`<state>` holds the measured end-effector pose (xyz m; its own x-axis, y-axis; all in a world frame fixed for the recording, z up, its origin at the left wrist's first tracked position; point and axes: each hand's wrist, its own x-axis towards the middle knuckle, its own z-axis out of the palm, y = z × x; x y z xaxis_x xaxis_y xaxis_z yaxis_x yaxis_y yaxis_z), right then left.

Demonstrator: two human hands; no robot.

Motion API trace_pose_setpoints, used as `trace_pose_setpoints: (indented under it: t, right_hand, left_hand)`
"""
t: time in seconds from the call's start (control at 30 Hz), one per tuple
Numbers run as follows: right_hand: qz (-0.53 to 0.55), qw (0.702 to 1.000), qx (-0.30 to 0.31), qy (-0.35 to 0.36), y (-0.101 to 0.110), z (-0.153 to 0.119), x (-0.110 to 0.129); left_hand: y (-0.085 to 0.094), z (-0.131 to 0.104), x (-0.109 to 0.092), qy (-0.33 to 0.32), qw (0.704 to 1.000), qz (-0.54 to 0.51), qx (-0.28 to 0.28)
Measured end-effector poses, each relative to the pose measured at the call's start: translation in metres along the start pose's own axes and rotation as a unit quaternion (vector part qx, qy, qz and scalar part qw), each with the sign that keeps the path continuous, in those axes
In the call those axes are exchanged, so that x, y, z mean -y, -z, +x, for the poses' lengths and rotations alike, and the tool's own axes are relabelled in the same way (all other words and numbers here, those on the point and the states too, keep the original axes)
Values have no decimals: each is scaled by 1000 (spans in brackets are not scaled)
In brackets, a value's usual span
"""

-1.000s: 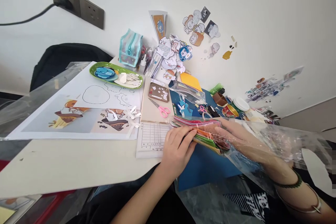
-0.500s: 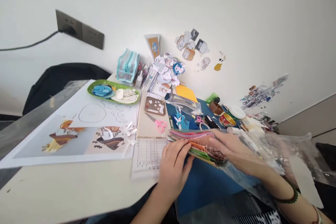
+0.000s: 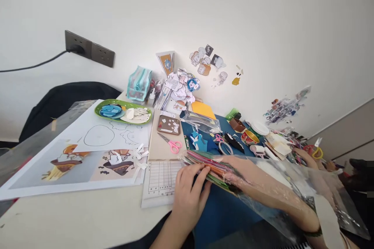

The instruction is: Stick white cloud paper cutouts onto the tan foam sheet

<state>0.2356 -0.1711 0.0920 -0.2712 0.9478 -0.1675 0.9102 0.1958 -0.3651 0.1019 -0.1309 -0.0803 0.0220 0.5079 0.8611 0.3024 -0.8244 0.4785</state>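
Observation:
A stack of coloured sheets point(image 3: 213, 165), pink, orange and green at its edges, stands in a clear plastic bag point(image 3: 263, 210) at the table's front edge. My left hand point(image 3: 189, 186) grips the near left side of the stack, fingers bent over its edge. Inside the bag's clear film, my right hand point(image 3: 239, 169) reaches along the far side of the stack; its fingertips are hidden behind the sheets. Left of the stack lie pink-handled scissors point(image 3: 174, 146) and a ruled paper point(image 3: 159, 181).
A green tray point(image 3: 146, 118) holds blue and white paper scraps. Printed drawings point(image 3: 117, 167) cover the left of the table. A brown tin point(image 3: 168, 125), a tape roll point(image 3: 249, 137) and a blue mat point(image 3: 224, 124) lie beyond the stack. Another person's hand point(image 3: 305, 157) shows at the right.
The camera view has tilted up a little. My right hand has slid deeper behind the stack, and its fingers are now less visible. My left hand keeps its hold.

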Motion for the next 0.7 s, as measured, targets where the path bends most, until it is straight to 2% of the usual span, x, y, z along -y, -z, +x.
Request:
trace_pose_setpoints:
  t: [0.33,0.53,0.7]
  right_hand:
    - [4,1000,-18,1,-1,5,-3]
    - [-1,1000,1,-4,1,2,-3]
    - [8,999,41,15,3,-8,-11]
  left_hand:
    - [-1,0,-1,2,1000,-12,-10]
    - [1,0,-1,2,1000,-25,-9]
    - [1,-1,0,-3,1000,-25,-9]
